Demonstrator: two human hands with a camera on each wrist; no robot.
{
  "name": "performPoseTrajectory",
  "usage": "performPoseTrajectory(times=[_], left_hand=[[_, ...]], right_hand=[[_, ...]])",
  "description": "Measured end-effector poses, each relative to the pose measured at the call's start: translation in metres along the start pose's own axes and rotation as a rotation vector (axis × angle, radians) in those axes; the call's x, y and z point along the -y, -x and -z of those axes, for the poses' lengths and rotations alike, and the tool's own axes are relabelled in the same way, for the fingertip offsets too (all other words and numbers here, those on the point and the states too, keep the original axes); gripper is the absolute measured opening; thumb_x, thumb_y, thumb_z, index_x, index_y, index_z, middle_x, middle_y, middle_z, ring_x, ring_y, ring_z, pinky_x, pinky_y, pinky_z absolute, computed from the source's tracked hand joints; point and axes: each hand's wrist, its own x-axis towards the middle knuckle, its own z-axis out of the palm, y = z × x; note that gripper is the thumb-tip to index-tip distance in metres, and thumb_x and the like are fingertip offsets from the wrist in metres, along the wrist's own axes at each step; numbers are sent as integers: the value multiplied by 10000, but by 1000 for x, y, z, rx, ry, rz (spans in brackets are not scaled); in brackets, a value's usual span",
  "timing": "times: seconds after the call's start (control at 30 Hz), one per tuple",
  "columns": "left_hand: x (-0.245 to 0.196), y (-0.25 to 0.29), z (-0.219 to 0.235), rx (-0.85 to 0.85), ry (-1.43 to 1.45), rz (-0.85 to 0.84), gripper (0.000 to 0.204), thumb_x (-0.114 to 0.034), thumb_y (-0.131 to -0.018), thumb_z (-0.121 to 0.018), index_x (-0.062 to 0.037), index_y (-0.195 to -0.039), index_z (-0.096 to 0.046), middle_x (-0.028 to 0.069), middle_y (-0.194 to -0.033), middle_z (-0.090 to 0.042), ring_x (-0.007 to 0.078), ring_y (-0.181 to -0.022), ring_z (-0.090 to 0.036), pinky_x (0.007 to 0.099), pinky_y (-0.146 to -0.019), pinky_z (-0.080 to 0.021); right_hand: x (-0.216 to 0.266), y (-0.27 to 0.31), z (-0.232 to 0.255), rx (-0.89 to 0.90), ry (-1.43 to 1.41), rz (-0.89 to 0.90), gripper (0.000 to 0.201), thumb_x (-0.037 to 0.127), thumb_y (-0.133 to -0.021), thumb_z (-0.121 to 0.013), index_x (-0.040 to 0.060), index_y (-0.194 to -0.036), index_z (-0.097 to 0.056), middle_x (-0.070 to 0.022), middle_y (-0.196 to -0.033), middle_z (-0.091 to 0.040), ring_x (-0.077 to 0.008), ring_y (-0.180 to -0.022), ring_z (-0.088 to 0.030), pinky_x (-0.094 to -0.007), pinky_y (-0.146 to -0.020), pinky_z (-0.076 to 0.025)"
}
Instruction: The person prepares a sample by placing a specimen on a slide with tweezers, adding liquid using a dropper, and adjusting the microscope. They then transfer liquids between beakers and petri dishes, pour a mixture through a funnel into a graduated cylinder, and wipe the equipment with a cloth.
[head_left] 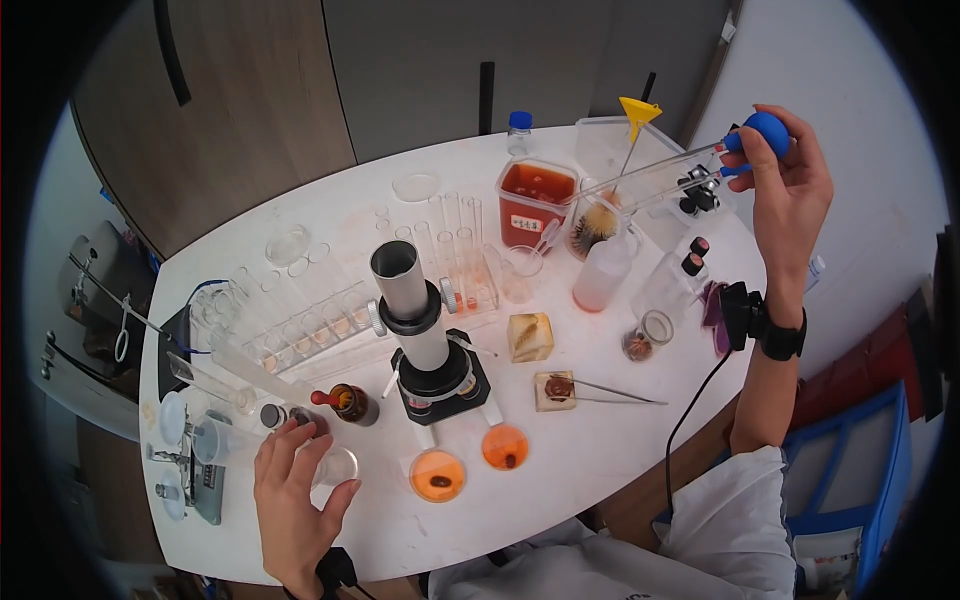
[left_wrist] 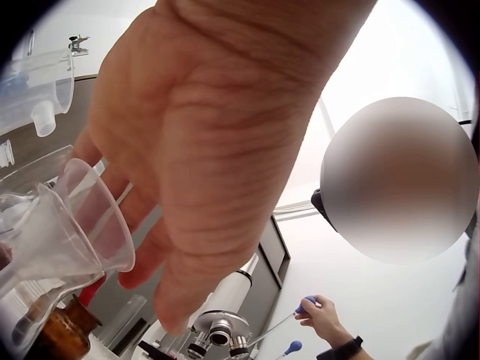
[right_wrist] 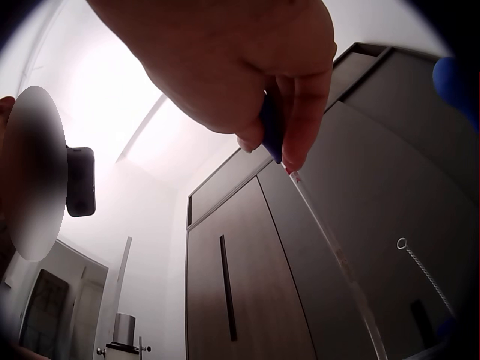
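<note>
My right hand (head_left: 795,195) is raised at the right and pinches the blue rubber bulb (head_left: 768,132) of a glass pipette. In the right wrist view its glass tube (right_wrist: 324,225) slants downward from the fingers. A second blue bulb (left_wrist: 292,347) shows lower down in the left wrist view, apart from that hand. My left hand (head_left: 293,490) hovers over the table's front left, fingers loosely spread and holding nothing. A clear plastic funnel (left_wrist: 112,232) overlaps those fingers in the left wrist view. Close by stands a brown bottle (head_left: 356,405) with a red-bulbed dropper.
A microscope (head_left: 430,340) stands mid-table, with two orange dishes (head_left: 437,490) before it. Behind are a test tube rack (head_left: 325,340) and a red tub (head_left: 520,225) of liquid. A squeeze bottle (head_left: 603,275), resin blocks (head_left: 530,345) and tweezers (head_left: 620,393) lie right; a balance (head_left: 205,480) stands left.
</note>
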Motion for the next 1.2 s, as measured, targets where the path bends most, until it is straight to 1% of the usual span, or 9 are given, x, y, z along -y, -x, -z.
performPoseTrajectory(times=[0.4, 0.6, 0.7, 0.83, 0.87, 0.97, 1.07, 1.17, 1.2], left_hand=[[-2, -1, -1, -1, 43, -3, 568, -121, -672, -886, -46, -1195, -676, 144, -1304, -625, 418, -1303, -542, 509, -1065, -447], [1, -1, -1, -8, 27, 22, 590, -114, -693, -881, -51, -1234, -655, 144, -1321, -609, 412, -1285, -550, 493, -1049, -461], [3, -1, -2, -3, 32, 23, 590, -113, -697, -880, -49, -1237, -650, 148, -1319, -610, 403, -1274, -559, 483, -1038, -471], [7, 0, -5, -5, 51, 32, 551, -132, -734, -866, -56, -1237, -652, 154, -1328, -608, 390, -1263, -566, 470, -1025, -481], [8, 1, -6, -4, 42, 24, 544, -137, -742, -863, -58, -1238, -653, 155, -1331, -607, 389, -1261, -567, 468, -1023, -483], [12, 2, -6, -14, 21, -5, 528, -149, -761, -857, -62, -1241, -655, 157, -1338, -604, 383, -1259, -569, 463, -1021, -487], [13, 3, -8, -19, 16, -2, 525, -150, -764, -856, -60, -1242, -658, 155, -1341, -601, 375, -1268, -566, 463, -1027, -487], [12, 3, -7, -14, 31, 7, 520, -149, -763, -856, -56, -1237, -662, 157, -1341, -599, 377, -1279, -560, 464, -1041, -480], [12, 3, -7, -16, 31, 2, 519, -148, -763, -855, -54, -1236, -662, 158, -1341, -599, 378, -1283, -558, 464, -1046, -477]], right_hand=[[8, 0, 21, -116, -61, -16, 323, 130, -1013, -679, -26, -1289, -618, -149, -1000, -709, -193, -879, -754, -263, -690, -620], [24, -1, 89, -216, 61, 81, 353, 173, -1064, -600, -62, -1327, -614, -175, -1039, -721, -217, -886, -751, -280, -777, -624], [58, 3, 101, -215, 2, 163, 466, 338, -1077, -568, -39, -1347, -525, -174, -911, -695, -175, -626, -684, -201, -489, -552], [96, 26, 133, -148, -136, 262, 440, 296, -1072, -574, -46, -1344, -521, -177, -950, -673, -188, -664, -688, -206, -525, -564], [126, 22, 114, -594, -497, -2, 447, 291, -1067, -579, -50, -1350, -517, -175, -966, -664, -191, -698, -691, -206, -530, -565], [157, 36, 103, -692, -685, -185, 540, 298, -1058, -589, -27, -1449, -408, -179, -1040, -650, -213, -816, -716, -183, -540, -571], [93, 81, 142, -55, -101, 122, 560, 293, -1067, -552, -19, -1486, -349, -201, -1140, -652, -231, -898, -729, -185, -613, -570], [40, 129, 163, -244, 516, 105, 462, 263, -1082, -466, -100, -1363, -515, -201, -1143, -655, -229, -973, -699, -265, -811, -567], [43, 129, 157, -158, 413, 70, 464, 285, -1074, -479, -101, -1325, -534, -195, -1124, -632, -229, -982, -674, -277, -845, -556]])
